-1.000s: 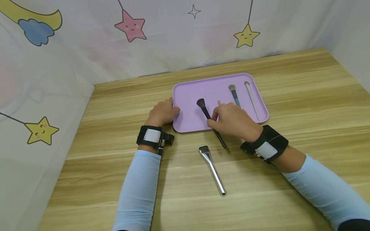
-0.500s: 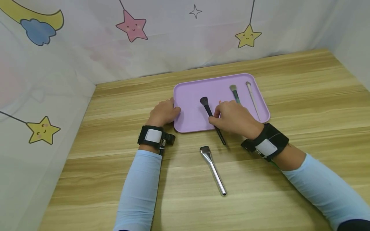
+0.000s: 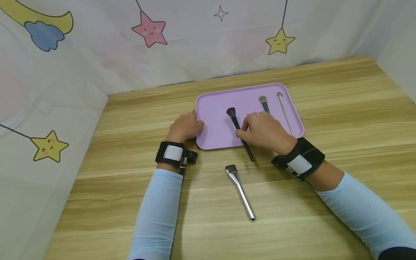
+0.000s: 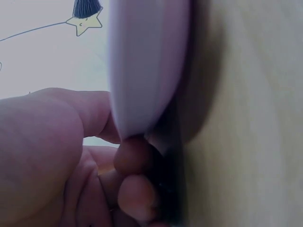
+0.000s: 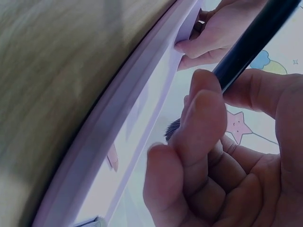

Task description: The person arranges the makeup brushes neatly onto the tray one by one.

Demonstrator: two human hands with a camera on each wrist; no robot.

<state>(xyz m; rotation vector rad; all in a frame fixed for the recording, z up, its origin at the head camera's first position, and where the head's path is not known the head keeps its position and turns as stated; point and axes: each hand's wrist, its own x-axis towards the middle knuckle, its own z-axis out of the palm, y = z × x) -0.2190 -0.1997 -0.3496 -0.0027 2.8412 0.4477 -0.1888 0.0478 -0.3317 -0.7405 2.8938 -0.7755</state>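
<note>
My right hand (image 3: 264,131) pinches a black makeup brush (image 3: 247,150) by its handle between thumb and fingers. The brush slants over the front rim of a lilac tray (image 3: 214,126), its dark bristles pointing away from me. At the tray's left edge my left hand (image 3: 185,126) grips the rim; the left wrist view has the thumb on the inner side and curled fingers on the outer side. A green-handled brush (image 3: 264,103) and a thin white brush (image 3: 284,108) lie in the tray's right part. The green one's lower handle is hidden by my right hand.
A silver flat-headed brush (image 3: 240,193) lies on the wood-grain table (image 3: 208,231) in front of the tray. In the right wrist view a pinkish pointed tip (image 5: 112,158) shows inside the tray. A white curtain (image 3: 201,47) with printed stars borders the table's back.
My right hand has shifted the black brush a little away from me and to the right, farther over the tray. The left hand keeps its grip on the rim.
</note>
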